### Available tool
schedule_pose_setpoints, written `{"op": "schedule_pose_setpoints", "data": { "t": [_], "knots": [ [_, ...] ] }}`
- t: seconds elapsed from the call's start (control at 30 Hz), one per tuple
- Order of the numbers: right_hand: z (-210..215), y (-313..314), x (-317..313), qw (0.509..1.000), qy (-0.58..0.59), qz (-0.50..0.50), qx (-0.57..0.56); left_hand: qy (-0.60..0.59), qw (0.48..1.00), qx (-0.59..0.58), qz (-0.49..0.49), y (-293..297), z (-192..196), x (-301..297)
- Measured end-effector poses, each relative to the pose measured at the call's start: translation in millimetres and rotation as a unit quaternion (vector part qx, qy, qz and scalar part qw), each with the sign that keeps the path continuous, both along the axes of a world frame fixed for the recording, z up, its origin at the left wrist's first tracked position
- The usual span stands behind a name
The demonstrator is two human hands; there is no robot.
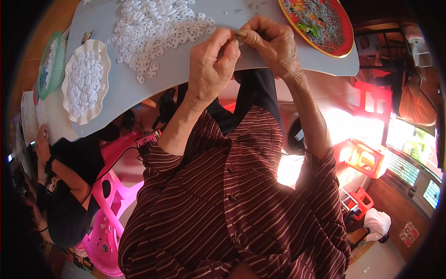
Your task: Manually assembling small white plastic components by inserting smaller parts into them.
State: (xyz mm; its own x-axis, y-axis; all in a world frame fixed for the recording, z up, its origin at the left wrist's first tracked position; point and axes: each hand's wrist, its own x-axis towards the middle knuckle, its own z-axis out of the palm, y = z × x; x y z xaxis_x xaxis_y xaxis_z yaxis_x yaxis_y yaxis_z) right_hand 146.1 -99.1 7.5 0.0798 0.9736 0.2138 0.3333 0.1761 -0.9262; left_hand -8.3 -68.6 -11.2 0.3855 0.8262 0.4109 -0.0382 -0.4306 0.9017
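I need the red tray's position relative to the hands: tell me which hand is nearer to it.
Right. The right hand is just left of the red tray, while the left hand lies farther left, beyond it.

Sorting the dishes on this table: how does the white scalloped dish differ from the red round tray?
The white scalloped dish is plain, wavy-edged and holds white plastic pieces; the red round tray has a smooth gold rim and holds greyish small parts. The dish sits at the person's left, the tray at the right. Both rest on the grey table.

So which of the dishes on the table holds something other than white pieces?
The round red plate with the gold rim, at the table's right end; its contents are multicoloured. The white scalloped dish and green basket hold white pieces.
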Motion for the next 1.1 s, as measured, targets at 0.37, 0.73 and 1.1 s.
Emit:
{"op": "schedule_pose_setpoints", "data": {
  "t": [0.37,0.73,1.1],
  "knots": [
    [-0.1,2.1,4.5,0.997,0.06,0.036,-0.012,-0.019,0.998,-0.051,-0.036,3.7,2.5,-3.3],
    [-2.8,-3.7,-16.7,0.994,0.07,-0.08,0.012,-0.025,0.999,-0.025,0.013,0.4,6.9,3.2],
    [-5.3,-2.0,-14.4,0.986,0.16,-0.017,0.044,0.076,0.993,0.083,0.039,28.1,20.7,-32.3]
  ]
}}
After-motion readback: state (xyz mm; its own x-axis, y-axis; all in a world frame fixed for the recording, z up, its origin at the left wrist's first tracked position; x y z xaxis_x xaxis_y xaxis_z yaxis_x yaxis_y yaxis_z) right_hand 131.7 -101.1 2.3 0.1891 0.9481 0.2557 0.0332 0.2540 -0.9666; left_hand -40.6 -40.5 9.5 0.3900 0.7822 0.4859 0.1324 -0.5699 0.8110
